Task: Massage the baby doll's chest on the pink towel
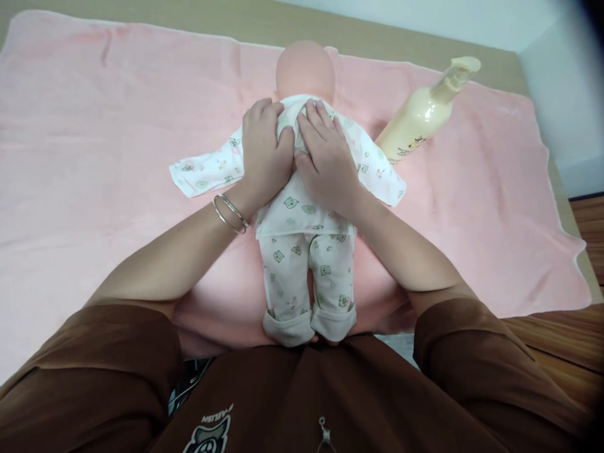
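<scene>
A baby doll in a white shirt and matching trousers printed with small animals lies lengthwise in front of me. Its bare head points away, and no facial features show. My left hand is curled over the shirt at the doll's left-side shoulder, thumb toward the middle; the fingertips are partly hidden. Beside it, my right hand rests on the upper shirt, fingers stretched out and slightly apart. Both long sleeves spread outward flat, with no doll hands showing at the cuffs. The trouser legs are turned up at the ends.
A pink blanket covers most of the table. To the right of the doll stands a pale yellow pump bottle, close to one sleeve. A white wall rises behind, and wooden flooring shows at the right.
</scene>
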Motion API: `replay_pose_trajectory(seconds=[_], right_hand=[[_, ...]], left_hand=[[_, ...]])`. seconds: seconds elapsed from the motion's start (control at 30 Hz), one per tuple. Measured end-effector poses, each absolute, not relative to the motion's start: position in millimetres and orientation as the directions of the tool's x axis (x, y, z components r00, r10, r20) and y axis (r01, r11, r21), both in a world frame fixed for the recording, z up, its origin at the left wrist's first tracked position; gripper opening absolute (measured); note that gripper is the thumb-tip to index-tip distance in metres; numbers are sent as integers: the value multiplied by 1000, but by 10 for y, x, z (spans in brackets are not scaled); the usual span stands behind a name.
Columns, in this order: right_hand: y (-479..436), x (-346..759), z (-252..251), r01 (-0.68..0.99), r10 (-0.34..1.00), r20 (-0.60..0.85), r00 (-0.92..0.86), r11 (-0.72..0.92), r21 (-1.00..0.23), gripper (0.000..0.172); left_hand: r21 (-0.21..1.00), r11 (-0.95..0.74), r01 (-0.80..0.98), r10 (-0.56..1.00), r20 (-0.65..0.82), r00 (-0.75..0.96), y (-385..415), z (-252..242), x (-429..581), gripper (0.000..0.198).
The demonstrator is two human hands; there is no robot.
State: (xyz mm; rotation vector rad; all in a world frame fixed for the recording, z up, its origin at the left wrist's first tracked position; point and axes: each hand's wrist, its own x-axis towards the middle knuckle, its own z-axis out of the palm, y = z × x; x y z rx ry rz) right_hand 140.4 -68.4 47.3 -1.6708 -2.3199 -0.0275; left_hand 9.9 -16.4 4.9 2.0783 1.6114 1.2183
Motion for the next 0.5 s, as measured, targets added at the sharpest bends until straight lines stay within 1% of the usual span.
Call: replay_pose_trajectory(seconds=[0.1,0.17,0.23,0.3,0.33,0.43,0.5], right_hand=[[-577,1480,443,933,947,229,-224,276,-231,58],[-494,1546,420,924,960,209,-186,243,-294,61],[-438,1600,417,919,969,179,-170,221,-326,63],[-433,1624,442,922,973,154,-170,212,-323,66],[-452,1622,463,927,974,143,-176,213,-308,67],[-559,1576,524,940,971,140,-193,224,-258,67],[-632,1540,541,938,967,153,-202,236,-254,65]], left_hand=[[586,-363,725,900,420,111,-280,92,57,29],[534,-396,747,895,407,184,-396,130,52,37],[491,-431,757,885,394,248,-517,166,65,45],[480,-459,747,877,381,294,-606,191,85,51],[491,-461,739,877,378,297,-629,198,94,51],[539,-440,718,886,388,252,-599,207,96,45],[560,-447,698,882,405,240,-512,201,75,44]])
